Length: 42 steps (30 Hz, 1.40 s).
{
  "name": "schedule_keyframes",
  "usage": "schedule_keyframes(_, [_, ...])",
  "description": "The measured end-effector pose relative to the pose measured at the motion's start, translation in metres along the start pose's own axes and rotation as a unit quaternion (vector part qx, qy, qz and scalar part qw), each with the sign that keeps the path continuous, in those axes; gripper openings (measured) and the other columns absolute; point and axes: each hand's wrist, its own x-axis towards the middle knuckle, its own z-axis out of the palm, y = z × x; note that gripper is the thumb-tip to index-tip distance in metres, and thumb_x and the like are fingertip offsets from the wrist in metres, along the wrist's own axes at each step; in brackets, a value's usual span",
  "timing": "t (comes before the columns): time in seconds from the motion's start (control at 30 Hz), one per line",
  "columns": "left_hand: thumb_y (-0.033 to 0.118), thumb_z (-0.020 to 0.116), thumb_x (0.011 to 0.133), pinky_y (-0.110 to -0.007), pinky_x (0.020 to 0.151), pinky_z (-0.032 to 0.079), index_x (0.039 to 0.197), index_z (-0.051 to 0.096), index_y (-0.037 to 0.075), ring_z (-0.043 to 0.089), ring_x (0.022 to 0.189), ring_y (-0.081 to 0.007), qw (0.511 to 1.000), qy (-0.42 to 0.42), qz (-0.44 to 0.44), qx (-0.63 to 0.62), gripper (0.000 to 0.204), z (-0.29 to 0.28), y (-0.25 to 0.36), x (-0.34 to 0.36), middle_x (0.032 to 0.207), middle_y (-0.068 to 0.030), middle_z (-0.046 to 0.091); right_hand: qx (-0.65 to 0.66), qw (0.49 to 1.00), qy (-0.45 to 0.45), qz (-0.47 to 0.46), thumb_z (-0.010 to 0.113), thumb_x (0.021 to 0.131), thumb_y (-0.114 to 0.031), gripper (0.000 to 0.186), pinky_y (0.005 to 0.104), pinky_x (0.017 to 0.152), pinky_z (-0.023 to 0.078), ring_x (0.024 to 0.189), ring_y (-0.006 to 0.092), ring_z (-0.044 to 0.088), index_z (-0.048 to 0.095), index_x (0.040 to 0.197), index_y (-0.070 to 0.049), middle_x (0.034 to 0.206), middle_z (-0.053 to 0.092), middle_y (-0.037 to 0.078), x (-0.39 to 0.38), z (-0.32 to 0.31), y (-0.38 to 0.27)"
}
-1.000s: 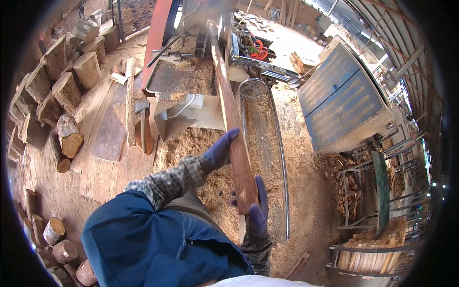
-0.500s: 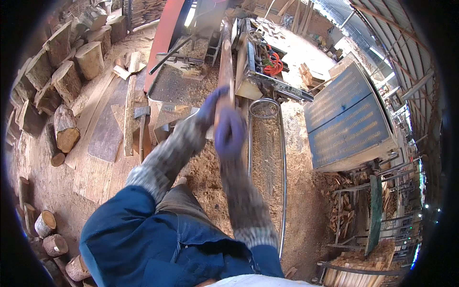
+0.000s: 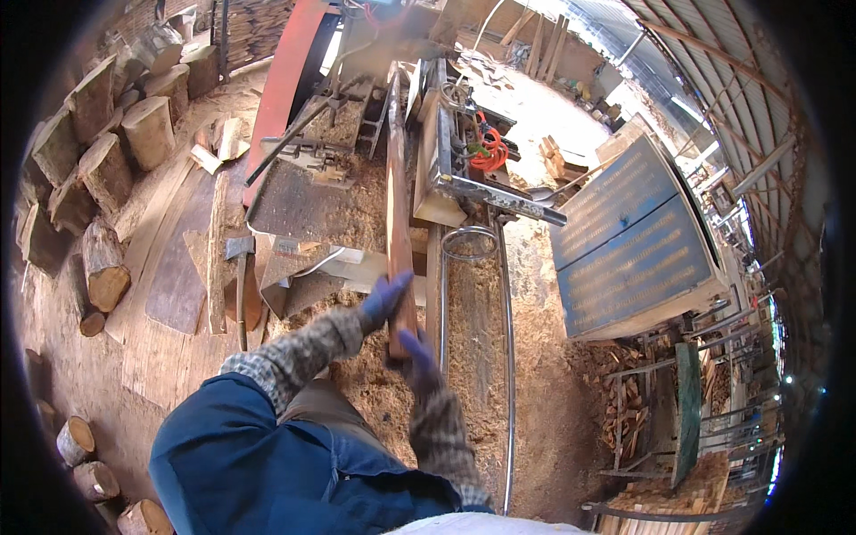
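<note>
**A:** We're looking straight down, and both gloved hands are on the long wooden plank (image 3: 397, 205). The left hand (image 3: 382, 301) in its blue glove is wrapped over the left edge of the near end, fingers curled round the wood.

**B:** And the right hand (image 3: 419, 355) sits just below it, at the very butt of the plank, also gloved in blue. It's pressed against the end grain, closed around it as far as I can tell, though the underside of the grip is hidden.

**A:** The plank runs away from the hands, up the picture, a narrow reddish strip lying lengthwise along the saw machine (image 3: 464, 169). Its far end reaches well up beside the grey metal housing.

**B:** So the wood is directly ahead of both hands, near end gripped, the rest stretching forward. To the right of it, a metal rail frame (image 3: 504, 357) with a rounded loop at the top runs alongside, just beside the plank.

**A:** Sawdust (image 3: 535, 357) everywhere under and around that frame. On the left, an axe (image 3: 239, 259) lies on the boards, well apart from the hands.

**B:** Further left, a stack of cut logs (image 3: 98, 169) curves round the edge of the floor. On the right stands a big blue panel (image 3: 624, 250), tilted, near the machine's end.

**A:** An orange cable (image 3: 486, 147) is coiled on top of the machine, beside the plank's far half.
</note>
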Motion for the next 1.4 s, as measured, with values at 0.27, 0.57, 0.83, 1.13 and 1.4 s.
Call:
schedule_keyframes(0.27, [0.046,0.076,0.085,-0.041,0.088,0.055,0.135,0.049,0.009,0.06,0.107,-0.0232,0.938,-0.205,-0.279,-0.014,0.068,0.028,-0.059,-0.186,0.121,-0.0094,0.058,0.073,0.993,0.062,0.076,0.073,0.084,-0.037,0.072,0.0344,0.079,0.051,0.091,0.0206,0.062,0.042,0.14,-0.003,0.108,0.061,0.01,-0.253,-0.081,0.101])
schedule_keyframes(0.57, [0.063,0.076,0.077,-0.044,0.082,0.054,0.129,0.056,0.011,0.062,0.095,-0.0262,0.944,-0.085,-0.306,-0.091,0.076,0.021,-0.094,-0.091,0.114,-0.0117,0.063,-0.267,0.925,0.219,0.158,0.07,0.085,-0.04,0.071,0.0363,0.075,0.055,0.088,0.0224,0.065,0.042,0.139,-0.002,0.11,0.062,0.01,-0.414,-0.122,0.117])
schedule_keyframes(0.83, [0.05,0.087,0.07,-0.044,0.088,0.049,0.122,0.061,0.012,0.059,0.105,-0.0266,0.926,-0.025,-0.377,0.022,0.07,0.048,-0.197,-0.181,0.118,-0.0076,0.062,-0.256,0.893,0.324,0.179,0.066,0.088,-0.039,0.06,0.0386,0.073,0.055,0.086,0.0231,0.065,0.048,0.132,-0.003,0.108,0.063,0.011,-0.446,-0.164,0.176])
schedule_keyframes(1.13, [0.047,0.081,0.076,-0.043,0.104,0.041,0.134,0.06,0.016,0.049,0.127,-0.0222,0.917,-0.169,-0.362,-0.009,0.069,0.068,-0.109,-0.29,0.14,-0.0017,0.055,-0.2,0.854,0.417,0.239,0.062,0.09,-0.039,0.048,0.0411,0.071,0.056,0.085,0.0239,0.065,0.054,0.124,-0.004,0.106,0.065,0.011,-0.505,-0.218,0.236])
schedule_keyframes(1.4, [0.025,0.079,0.083,-0.05,0.09,0.053,0.116,0.06,0.011,0.064,0.097,-0.0291,0.977,-0.097,-0.155,-0.106,0.04,-0.014,-0.113,-0.284,0.103,-0.011,0.066,-0.114,0.812,0.493,0.291,0.057,0.093,-0.038,0.041,0.0434,0.07,0.056,0.084,0.0247,0.065,0.059,0.117,-0.005,0.103,0.066,0.012,-0.567,-0.283,0.273])
